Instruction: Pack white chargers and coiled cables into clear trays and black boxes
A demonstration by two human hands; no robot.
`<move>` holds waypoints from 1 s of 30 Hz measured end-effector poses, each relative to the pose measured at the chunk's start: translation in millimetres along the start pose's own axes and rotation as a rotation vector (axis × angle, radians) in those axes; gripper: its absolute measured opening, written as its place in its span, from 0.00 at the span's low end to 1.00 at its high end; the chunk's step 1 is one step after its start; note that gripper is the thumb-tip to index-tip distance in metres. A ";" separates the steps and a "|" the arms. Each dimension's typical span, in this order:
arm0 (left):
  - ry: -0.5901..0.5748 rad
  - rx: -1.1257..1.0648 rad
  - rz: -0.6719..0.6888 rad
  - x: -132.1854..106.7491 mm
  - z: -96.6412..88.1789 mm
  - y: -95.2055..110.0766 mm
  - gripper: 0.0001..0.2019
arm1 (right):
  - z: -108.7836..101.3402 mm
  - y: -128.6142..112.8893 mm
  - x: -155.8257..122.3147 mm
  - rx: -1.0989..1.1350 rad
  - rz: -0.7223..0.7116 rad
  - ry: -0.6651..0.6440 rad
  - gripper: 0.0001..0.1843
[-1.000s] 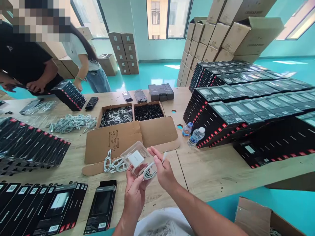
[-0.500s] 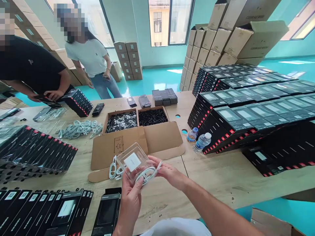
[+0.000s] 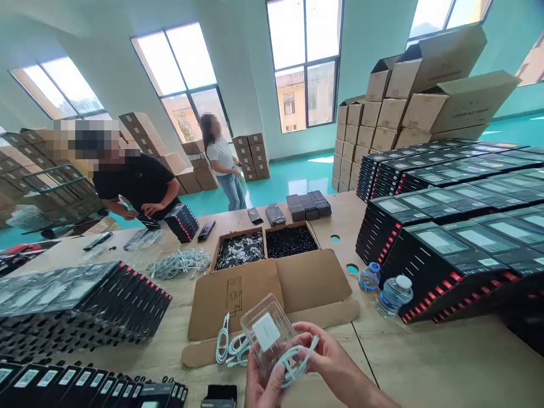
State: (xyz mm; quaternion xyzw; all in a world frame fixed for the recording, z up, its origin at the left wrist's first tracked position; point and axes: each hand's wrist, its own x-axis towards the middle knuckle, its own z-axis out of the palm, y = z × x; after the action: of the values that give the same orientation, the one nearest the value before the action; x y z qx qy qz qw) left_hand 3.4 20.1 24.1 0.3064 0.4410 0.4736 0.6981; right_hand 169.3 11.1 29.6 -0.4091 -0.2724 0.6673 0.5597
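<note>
My left hand [image 3: 264, 385] grips a transparent plastic tray [image 3: 278, 309] from below, its thumb pressed on the coil inside the near end. In the tray's far part sits a white charger plug [image 3: 266, 330], prongs towards me. A white charging cable [image 3: 294, 368] lies coiled across the near part. My right hand [image 3: 329, 360] is at the tray's right side, its fingers closed on the cable's free end, which sticks up. More coiled white cables [image 3: 233, 347] lie on the flattened cardboard [image 3: 208, 303] just left of the tray.
Stacked black retail boxes [image 3: 425, 243] fill the table's right side, more boxes [image 3: 127, 294] the left. Two water bottles [image 3: 393, 296] stand at right. Beyond the cardboard, a divided carton [image 3: 263, 243] holds small black parts. Across the table are a person in black [image 3: 136, 184] and another in white [image 3: 221, 156].
My view has tilted up, so the tray and hands appear lower and farther right. Both hands keep their hold. The person in white has turned and stands farther off.
</note>
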 end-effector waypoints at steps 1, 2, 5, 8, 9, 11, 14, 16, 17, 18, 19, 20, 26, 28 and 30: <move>0.050 -0.032 0.043 -4.5 6.2 5.6 0.32 | 5.0 -5.2 -2.7 -0.034 -0.020 0.028 0.30; 0.062 -0.036 0.052 -7.5 12.1 10.8 0.32 | 9.4 -10.1 -4.3 -0.041 -0.045 0.048 0.30; 0.042 -0.050 0.036 -7.1 21.5 21.7 0.31 | 13.8 -20.2 -4.3 -0.047 -0.056 0.087 0.29; 0.003 -0.081 -0.016 -5.2 19.8 28.7 0.30 | 9.4 -27.3 -7.5 0.059 0.057 0.036 0.32; -0.022 -0.088 -0.033 -5.6 18.8 30.9 0.30 | 7.5 -29.9 -9.3 0.102 0.093 0.010 0.32; -0.068 -0.098 -0.046 -6.8 18.0 34.7 0.29 | 4.4 -35.4 -11.9 0.163 0.129 -0.027 0.33; -0.085 -0.088 -0.021 -7.0 20.3 36.2 0.29 | 3.0 -42.8 -12.0 0.159 0.128 -0.050 0.33; -0.070 -0.073 0.004 -6.2 21.8 34.3 0.29 | 3.9 -47.0 -10.7 0.120 0.118 -0.055 0.32; -0.063 -0.064 0.015 -5.8 22.0 33.1 0.29 | 4.6 -48.8 -10.0 0.101 0.118 -0.057 0.31; -0.057 -0.057 0.026 -5.7 21.9 31.9 0.29 | 5.3 -50.4 -9.5 0.085 0.123 -0.057 0.30; -0.054 -0.051 0.033 -5.8 21.6 31.2 0.28 | 6.0 -51.7 -9.1 0.074 0.134 -0.056 0.30; -0.055 -0.045 0.032 -6.2 21.3 30.9 0.28 | 6.5 -52.6 -8.7 0.063 0.151 -0.055 0.30; 0.019 -0.024 -0.047 -10.3 21.2 33.6 0.29 | 12.5 -45.1 -5.3 0.027 0.225 -0.019 0.31; 0.050 -0.011 -0.054 -10.4 17.7 30.2 0.29 | 16.4 -38.1 -3.2 0.012 0.219 0.005 0.30; 0.089 0.001 -0.037 -7.7 10.9 23.7 0.28 | 19.7 -29.0 0.6 -0.034 0.194 0.029 0.28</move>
State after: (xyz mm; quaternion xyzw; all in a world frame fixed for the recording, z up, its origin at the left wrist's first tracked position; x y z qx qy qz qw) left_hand 2.7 21.4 51.2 0.2772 0.4775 0.4733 0.6864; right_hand 167.7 20.0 63.5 -0.4526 -0.2348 0.7077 0.4891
